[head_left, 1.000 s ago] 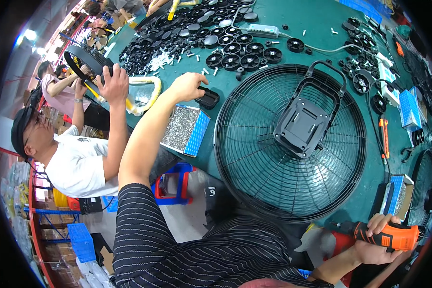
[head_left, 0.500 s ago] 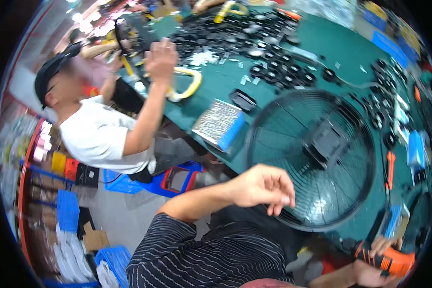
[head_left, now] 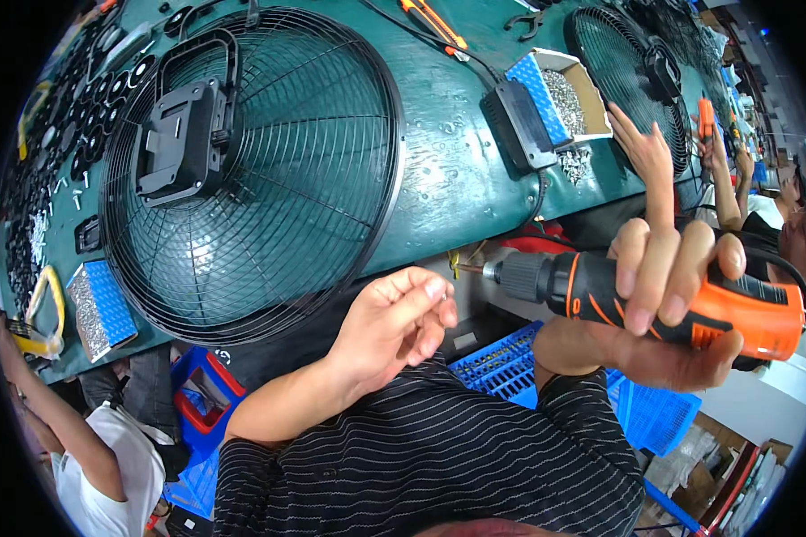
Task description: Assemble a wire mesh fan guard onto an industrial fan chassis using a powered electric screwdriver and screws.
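Two bare hands at work before a striped shirt (head_left: 421, 456). Right hand (head_left: 658, 277) wraps an orange-and-black driver (head_left: 591, 288), near level, its bit (head_left: 473, 267) aimed toward the left hand (head_left: 376, 331), tip near the fingertips but apart. Left hand: thumb and forefinger nearly pinched, other fingers curled; I cannot tell whether something tiny sits between them. Large round fan (head_left: 251, 183) lies on the desk (head_left: 448, 183) to the left; an open blue-sided box (head_left: 537, 98) of small metal pieces stands to the right. To do this well, I judge: no spin with skin this close, bit and pinch brought onto one line, driver held steady, fine adjusting left to the fingertips. Hard to make out: the bit's end shape and anything inside the pinch. Driver's switch is out of my sight; fan's underside hidden, its upper rim crowding the view's edge.
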### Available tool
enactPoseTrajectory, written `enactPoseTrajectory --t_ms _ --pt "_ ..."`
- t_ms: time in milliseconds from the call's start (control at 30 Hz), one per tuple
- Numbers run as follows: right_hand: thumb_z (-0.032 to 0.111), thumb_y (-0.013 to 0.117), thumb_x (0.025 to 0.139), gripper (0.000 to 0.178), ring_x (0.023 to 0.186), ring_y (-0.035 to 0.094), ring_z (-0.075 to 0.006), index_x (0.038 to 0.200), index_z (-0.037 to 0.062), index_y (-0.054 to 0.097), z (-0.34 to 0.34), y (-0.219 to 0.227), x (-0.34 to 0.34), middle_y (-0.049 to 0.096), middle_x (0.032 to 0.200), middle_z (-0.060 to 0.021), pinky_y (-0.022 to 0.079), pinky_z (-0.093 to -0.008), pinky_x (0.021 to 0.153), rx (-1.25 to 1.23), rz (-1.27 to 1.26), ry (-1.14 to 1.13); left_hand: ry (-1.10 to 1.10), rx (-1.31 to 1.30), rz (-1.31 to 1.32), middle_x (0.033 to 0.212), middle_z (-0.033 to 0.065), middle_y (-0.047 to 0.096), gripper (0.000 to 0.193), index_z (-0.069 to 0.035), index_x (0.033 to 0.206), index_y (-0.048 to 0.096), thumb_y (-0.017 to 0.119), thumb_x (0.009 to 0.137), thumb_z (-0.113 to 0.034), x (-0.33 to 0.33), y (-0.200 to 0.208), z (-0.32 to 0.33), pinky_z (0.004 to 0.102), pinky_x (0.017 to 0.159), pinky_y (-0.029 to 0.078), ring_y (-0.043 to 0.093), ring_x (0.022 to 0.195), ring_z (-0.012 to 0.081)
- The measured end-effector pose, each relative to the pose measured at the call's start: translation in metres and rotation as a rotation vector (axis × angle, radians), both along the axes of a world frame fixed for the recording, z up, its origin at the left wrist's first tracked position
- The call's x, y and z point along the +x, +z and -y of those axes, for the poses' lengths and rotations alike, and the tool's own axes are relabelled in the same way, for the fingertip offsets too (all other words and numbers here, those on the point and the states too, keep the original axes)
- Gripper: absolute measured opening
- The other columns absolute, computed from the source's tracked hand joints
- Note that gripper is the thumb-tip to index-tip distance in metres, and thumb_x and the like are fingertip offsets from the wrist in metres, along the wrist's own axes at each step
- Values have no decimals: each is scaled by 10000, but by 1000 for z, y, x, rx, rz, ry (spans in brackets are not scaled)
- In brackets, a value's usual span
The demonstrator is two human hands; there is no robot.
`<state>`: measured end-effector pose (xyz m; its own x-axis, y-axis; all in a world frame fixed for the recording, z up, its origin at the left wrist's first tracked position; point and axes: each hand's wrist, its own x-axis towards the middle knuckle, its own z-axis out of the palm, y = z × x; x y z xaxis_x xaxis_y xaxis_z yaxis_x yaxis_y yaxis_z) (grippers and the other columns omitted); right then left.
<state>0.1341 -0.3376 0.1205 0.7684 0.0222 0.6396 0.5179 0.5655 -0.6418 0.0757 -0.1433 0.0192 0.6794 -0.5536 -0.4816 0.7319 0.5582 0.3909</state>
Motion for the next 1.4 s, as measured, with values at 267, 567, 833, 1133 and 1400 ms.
enactPoseTrajectory --t_ms 267,567,833,1133,1400 --pt "289 649 851 460 565 557 -151 1141 -28 485 4 0 5 535 772 -65 419 -306 629 84 21 33 132 -118 -125 716 25 592 235 -102 908 563 576 1001 -318 20 6 23 202 425 305 474 506 85" --pt "295 673 841 459 553 558 -166 1108 -21 476 2 3 15 533 757 -53 427 -309 620 -28 41 91 146 -21 -111 684 11 587 266 -132 838 537 593 991 -342 27 12 17 197 422 296 465 493 71" --pt "275 678 819 447 545 557 -168 1091 -25 490 0 4 4 536 731 -60 435 -314 611 0 29 81 130 91 -111 642 32 555 286 -105 846 529 561 1005 -341 26 18 18 221 419 300 404 444 86" --pt "282 651 832 453 554 528 -148 1119 -29 491 -5 4 3 521 752 -59 410 -296 609 55 19 18 139 56 -87 715 56 633 312 -87 839 576 579 994 -358 25 22 13 206 429 298 494 504 81" --pt "251 627 862 375 550 515 -109 1102 -1 485 10 14 11 505 742 -21 404 -285 635 205 -175 23 44 79 272 831 156 685 142 -10 1019 636 562 980 -125 22 25 -9 211 464 425 594 568 120"
